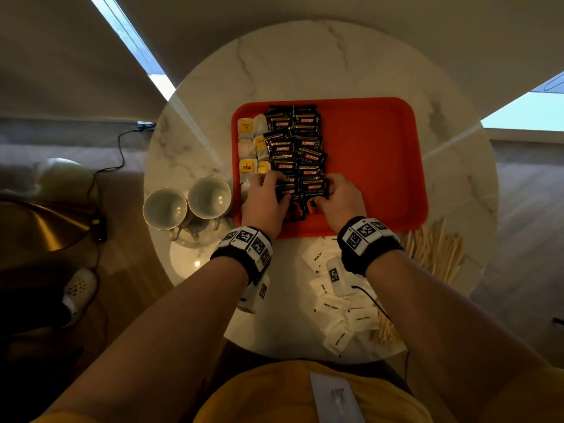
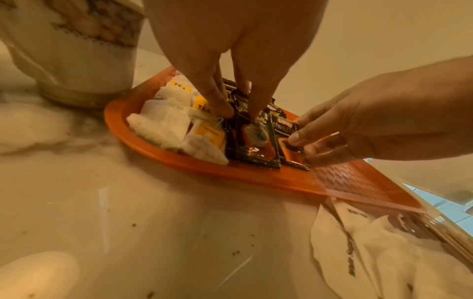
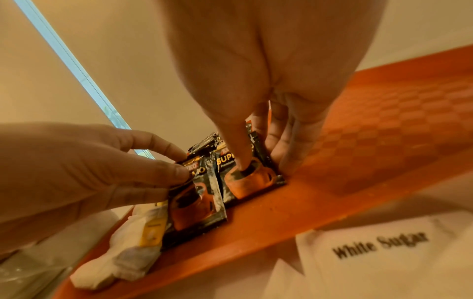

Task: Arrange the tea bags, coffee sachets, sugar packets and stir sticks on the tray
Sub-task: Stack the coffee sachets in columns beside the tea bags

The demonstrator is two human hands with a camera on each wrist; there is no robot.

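Note:
An orange tray (image 1: 366,154) lies on a round marble table. Tea bags (image 1: 247,148) fill its left edge. Beside them, black coffee sachets (image 1: 297,141) overlap in two columns. My left hand (image 1: 282,190) pinches the nearest sachet of the left column (image 2: 256,149). My right hand (image 1: 322,193) holds the nearest sachet of the right column (image 3: 245,182), thumb pressed on its face and fingers at its right edge. White sugar packets (image 1: 332,306) lie loose on the table in front of the tray. Wooden stir sticks (image 1: 436,248) are heaped to their right.
Two pale cups (image 1: 186,203) stand just left of the tray, close to my left wrist. The tray's right half (image 1: 381,178) is bare. The table edge (image 1: 305,358) runs near my body. A lamp base and a cable sit on the floor at left.

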